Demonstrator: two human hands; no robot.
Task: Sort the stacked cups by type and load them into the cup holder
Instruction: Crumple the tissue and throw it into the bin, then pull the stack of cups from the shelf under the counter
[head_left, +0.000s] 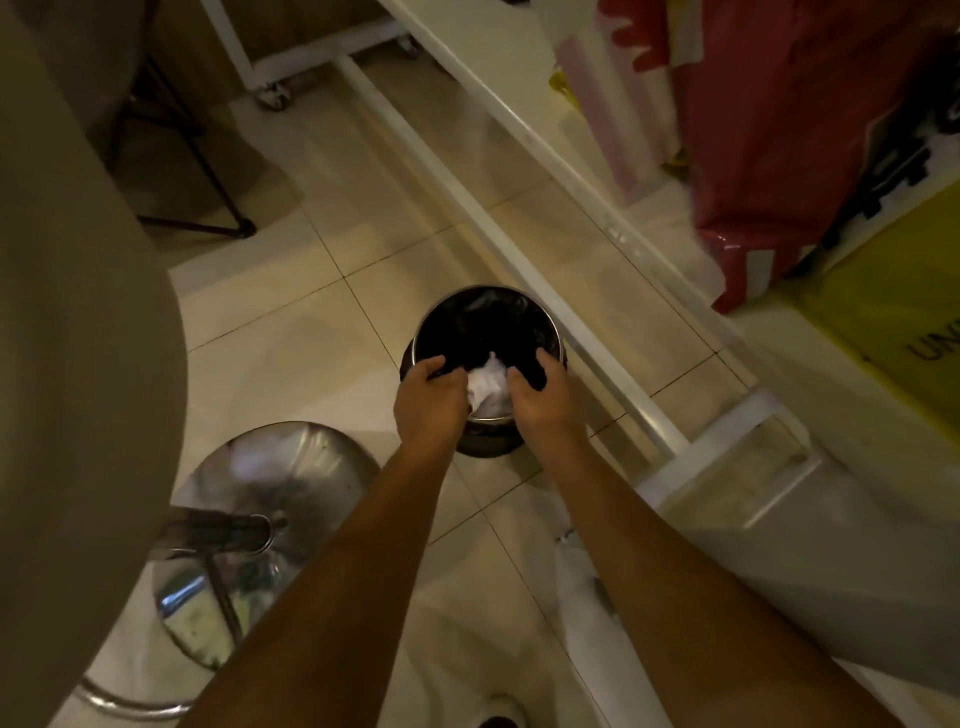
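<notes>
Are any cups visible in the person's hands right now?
No, both hands reach into a black-lined bin around crumpled white material.

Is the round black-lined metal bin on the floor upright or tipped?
Upright: the round black-lined metal bin stands on the tiled floor, its open mouth facing up.

I count two bare hands, the left hand (428, 397) and the right hand (545, 397). I see one round bin (457, 317) with a black liner, one crumpled white wad (488, 387), one metal stool (291, 467), one red bag (779, 130) and one yellow bag (893, 312).
</notes>
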